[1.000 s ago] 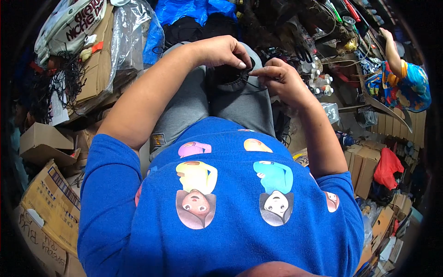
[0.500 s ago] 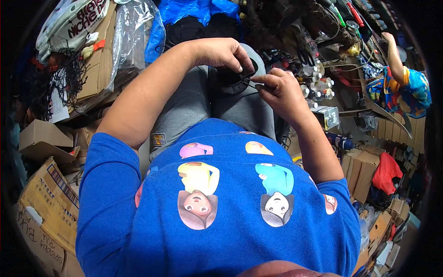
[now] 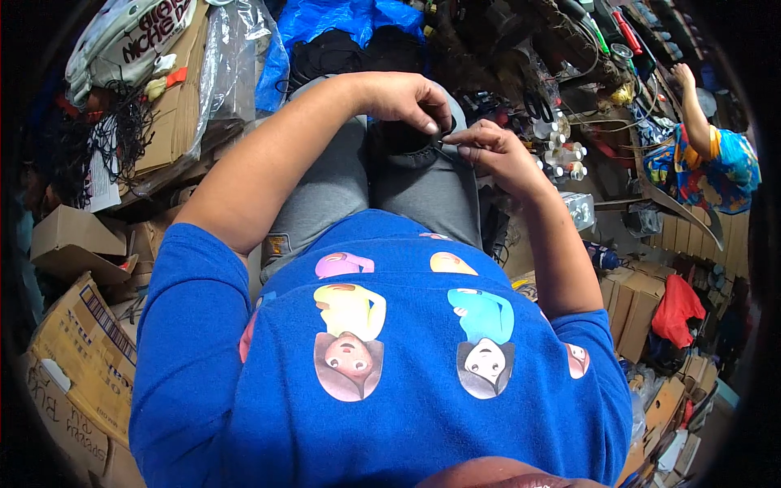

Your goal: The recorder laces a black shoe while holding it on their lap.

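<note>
Pinching its rim, your right hand (image 3: 488, 150) has shifted lower on the dark fabric piece (image 3: 403, 142); your left hand (image 3: 403, 98) stays clamped over it, so the work advances.

A crowded small workshop or storeroom: flattened cardboard boxes (image 3: 77, 358), clear plastic bags (image 3: 232, 57), small glue bottles (image 3: 561, 154) and hand tools (image 3: 610, 28) surround the seated person.

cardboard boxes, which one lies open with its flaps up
The small plain brown cardboard box at the left edge, beside the left elbow; the printed boxes below it lie flattened.
</note>
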The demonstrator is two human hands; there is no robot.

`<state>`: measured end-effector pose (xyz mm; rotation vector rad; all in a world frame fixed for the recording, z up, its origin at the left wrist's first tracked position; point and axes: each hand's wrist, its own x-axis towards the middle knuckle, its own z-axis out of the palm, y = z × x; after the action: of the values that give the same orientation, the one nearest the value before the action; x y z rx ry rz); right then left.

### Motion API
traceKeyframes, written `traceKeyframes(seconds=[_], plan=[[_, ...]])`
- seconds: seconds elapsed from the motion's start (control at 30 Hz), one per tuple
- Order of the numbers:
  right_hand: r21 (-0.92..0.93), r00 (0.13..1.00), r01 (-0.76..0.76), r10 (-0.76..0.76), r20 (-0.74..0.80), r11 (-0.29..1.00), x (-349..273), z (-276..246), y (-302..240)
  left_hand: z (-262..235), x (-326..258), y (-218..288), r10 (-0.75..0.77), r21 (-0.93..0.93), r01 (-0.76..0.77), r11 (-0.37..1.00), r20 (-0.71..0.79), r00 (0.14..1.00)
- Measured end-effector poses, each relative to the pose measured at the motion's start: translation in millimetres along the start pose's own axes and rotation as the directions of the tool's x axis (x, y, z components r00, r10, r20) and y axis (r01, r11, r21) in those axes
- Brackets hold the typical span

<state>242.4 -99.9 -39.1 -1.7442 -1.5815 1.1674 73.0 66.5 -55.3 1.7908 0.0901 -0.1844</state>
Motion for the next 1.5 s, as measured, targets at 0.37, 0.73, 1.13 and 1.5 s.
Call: traceKeyframes(seconds=[0.37,0.73,1.13,1.5], plan=[[0.281,0.999,0.005,-0.017,0.04,0.96,14.6,9.6,26.4,-1.4,-2.1,-3.8,-0.043,0.052,0.045,0.998,-0.041,0.998],[0.4,0.997,-0.024,-0.007,0.076,0.916,11.8,8.0,28.2,6.4,-4.2,-11.8,0.036,0.067,-0.03,0.997,-0.095,0.995],[-0.155,0.969,0.068,-0.102,-0.223,0.985,-10.1,28.4,-22.2,45.6,-69.2,-0.9,0.166,0.449,0.24,0.861,-0.693,0.701],[-0.091,0.983,0.019,-0.035,-0.179,0.996,-17.6,36.4,-14.8,73.7,-72.1,-5.8,0.27,0.397,0.071,0.915,-0.734,0.623]])
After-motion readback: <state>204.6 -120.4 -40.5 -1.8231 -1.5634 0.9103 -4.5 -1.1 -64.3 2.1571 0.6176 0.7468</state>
